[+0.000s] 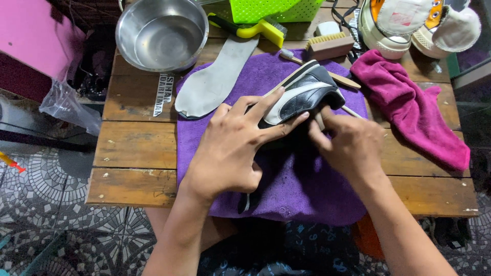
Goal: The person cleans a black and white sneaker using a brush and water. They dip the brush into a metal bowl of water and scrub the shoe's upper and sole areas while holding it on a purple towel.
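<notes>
My wooden table (135,145) carries a purple towel (302,189); a steel bowl (161,33); a magenta cloth (409,110); a wooden brush (330,46).

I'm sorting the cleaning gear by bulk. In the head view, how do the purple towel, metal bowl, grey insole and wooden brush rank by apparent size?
1. Purple towel, by far the largest.
2. Metal bowl.
3. Grey insole; longer than the bowl is wide but narrower, so this pair is close.
4. Wooden brush, smallest, though it lies farthest from the camera.

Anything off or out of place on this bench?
The insole lies loose on the purple towel, outside the black-and-white shoe that the left hand and right hand grip. No spills or damage show.
</notes>
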